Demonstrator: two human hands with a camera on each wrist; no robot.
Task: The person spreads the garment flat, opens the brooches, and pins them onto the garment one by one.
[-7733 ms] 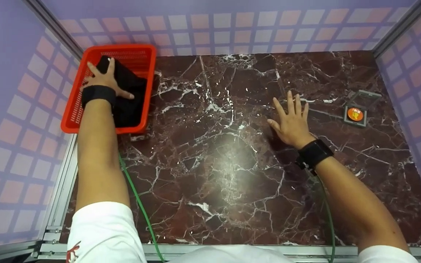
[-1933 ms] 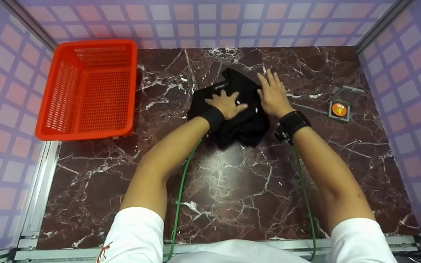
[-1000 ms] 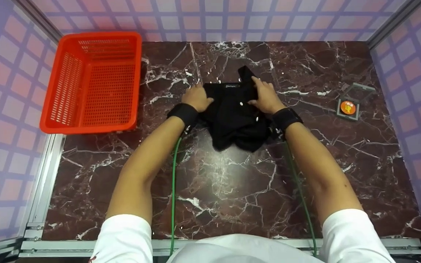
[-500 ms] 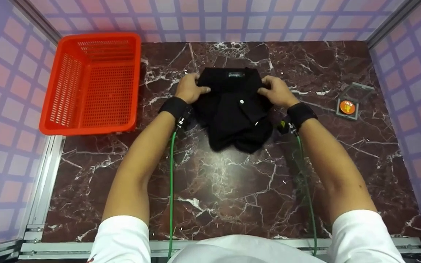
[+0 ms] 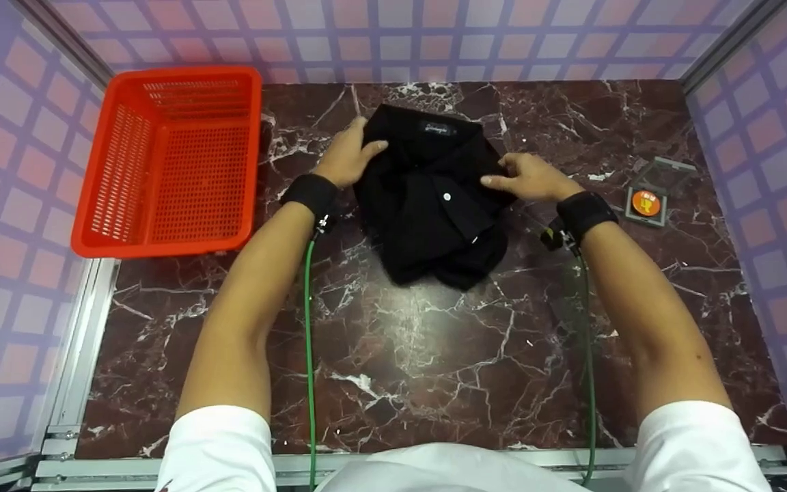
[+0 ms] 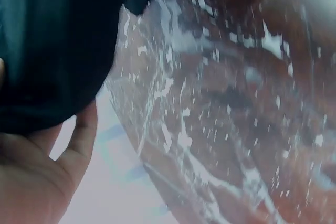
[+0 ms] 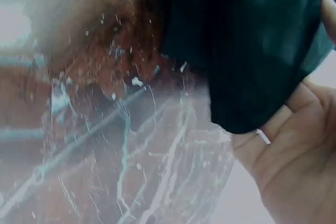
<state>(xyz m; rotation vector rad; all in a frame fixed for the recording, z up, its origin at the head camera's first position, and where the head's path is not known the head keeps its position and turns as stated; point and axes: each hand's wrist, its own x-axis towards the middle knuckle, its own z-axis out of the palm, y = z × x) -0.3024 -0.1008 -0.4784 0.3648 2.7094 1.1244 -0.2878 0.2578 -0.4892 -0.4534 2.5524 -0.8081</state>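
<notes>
A black shirt [image 5: 421, 219] with a label inside its neck band and white buttons down the placket lies bunched at the middle of the table, its top edge raised. My left hand [image 5: 346, 156] grips its upper left edge, thumb on top and fingers underneath. The right hand [image 5: 533, 178] pinches the upper right side between thumb and fingers. In the left wrist view the dark cloth [image 6: 58, 51] hangs over the fingers. The right wrist view shows a fold of the cloth [image 7: 252, 61] held in the hand, part of the fingers hidden behind it.
A red plastic basket [image 5: 251, 171], nothing inside, stands at the back left. A small grey case [image 5: 660, 220] with its clear lid up and an orange disc inside lies at the right. Green cables run from both wrist straps across the marble table [image 5: 434, 383]. Patterned walls enclose three sides.
The shirt has come out of the basket to the table's middle. The hands, first spread flat on it or beside it, now grip its two upper sides, with the neck band pulled wider and tilted.
</notes>
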